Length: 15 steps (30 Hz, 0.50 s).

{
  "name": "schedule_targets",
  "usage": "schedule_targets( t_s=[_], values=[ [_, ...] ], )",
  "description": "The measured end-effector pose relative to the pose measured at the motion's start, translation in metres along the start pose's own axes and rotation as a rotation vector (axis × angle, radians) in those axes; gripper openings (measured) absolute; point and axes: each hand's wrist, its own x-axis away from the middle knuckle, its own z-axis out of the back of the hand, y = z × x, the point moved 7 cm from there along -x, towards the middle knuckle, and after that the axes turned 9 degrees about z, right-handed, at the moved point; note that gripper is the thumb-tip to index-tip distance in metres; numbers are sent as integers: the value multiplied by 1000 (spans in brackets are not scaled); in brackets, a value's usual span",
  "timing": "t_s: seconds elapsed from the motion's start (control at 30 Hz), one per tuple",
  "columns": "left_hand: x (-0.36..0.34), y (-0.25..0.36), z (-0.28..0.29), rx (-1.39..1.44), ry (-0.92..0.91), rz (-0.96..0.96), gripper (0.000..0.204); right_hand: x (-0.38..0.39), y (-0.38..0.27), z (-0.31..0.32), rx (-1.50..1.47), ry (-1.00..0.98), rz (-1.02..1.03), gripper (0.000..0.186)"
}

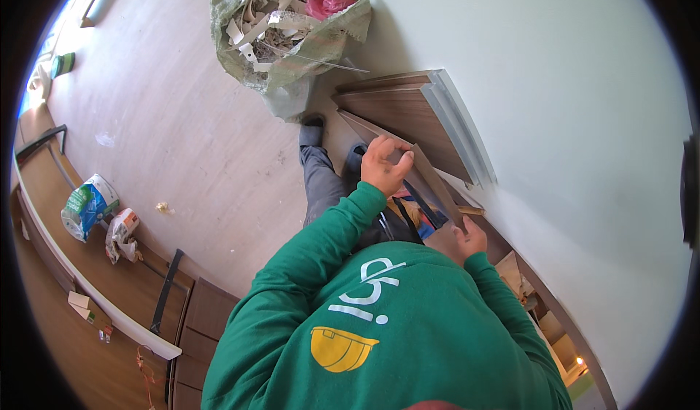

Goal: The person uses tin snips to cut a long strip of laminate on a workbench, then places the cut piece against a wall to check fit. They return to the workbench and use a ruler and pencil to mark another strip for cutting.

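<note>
Both of my hands are on a thin brown board (440, 185) held close in front of my body. At its far end, my left hand (386, 165) has its thumb and fingers closed on the edge. Near the other end, my right hand (471, 238) grips the board from the right side, its fingers partly hidden. Just beyond the board, several brown panels (401, 111) with a pale grey edge strip lean against the white wall. Below the board shows part of a dark strap and a colourful item (410, 209) that I cannot make out.
A greenish woven sack (343, 27) full of scraps stands ahead by the wall (539, 82). On the left are a blue-and-white plastic pack (91, 204), a smaller bag (122, 233) and black metal legs (168, 286). At lower right is an opening with a lit lamp (580, 360).
</note>
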Motion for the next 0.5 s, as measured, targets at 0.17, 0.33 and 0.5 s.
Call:
schedule_targets(
  t_s=[0.17,0.33,0.5],
  values=[
    [4,-5,-3,90,64,40,11,2,1,-2,-21,22,21,54],
    [-1,-3,-7,87,51,33,9,0,-12,2,-4,30,12,52],
    [-12,0,-16,48,-3,41,10,-5,-13,9,61,15,-6,48]
  ],
)
